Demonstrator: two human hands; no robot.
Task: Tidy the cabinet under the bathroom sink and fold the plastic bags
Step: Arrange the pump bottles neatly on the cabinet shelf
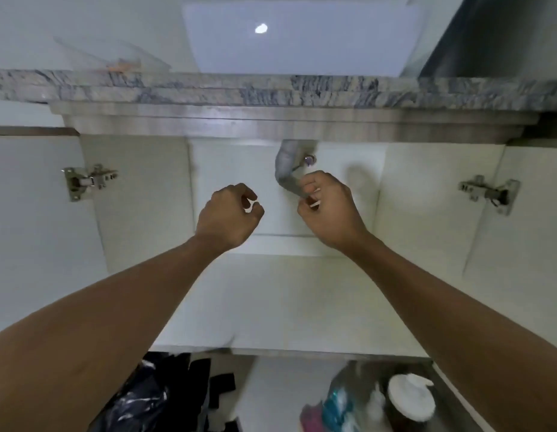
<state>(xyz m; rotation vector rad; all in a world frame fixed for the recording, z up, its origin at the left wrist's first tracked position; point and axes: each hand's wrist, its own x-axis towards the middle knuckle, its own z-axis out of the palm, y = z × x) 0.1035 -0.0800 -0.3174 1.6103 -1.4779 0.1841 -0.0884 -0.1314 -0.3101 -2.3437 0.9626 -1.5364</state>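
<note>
The cabinet under the sink stands open, and its white floor (286,307) is bare. Both my arms reach into it. My left hand (227,213) hovers in the middle with fingers curled toward the thumb, and nothing shows in it. My right hand (330,210) is also curled, in front of the lower end of the grey drain pipe (285,169); I see nothing in it either. Crumpled black plastic bags (140,400) lie on the floor below the cabinet at the bottom left.
Both cabinet doors hang open, the left door (31,213) and the right door (535,229), with metal hinges showing. Above runs the marble counter edge (271,88) with the white sink (302,35). A white-lidded jar (411,400) and a teal bottle (336,406) stand bottom right.
</note>
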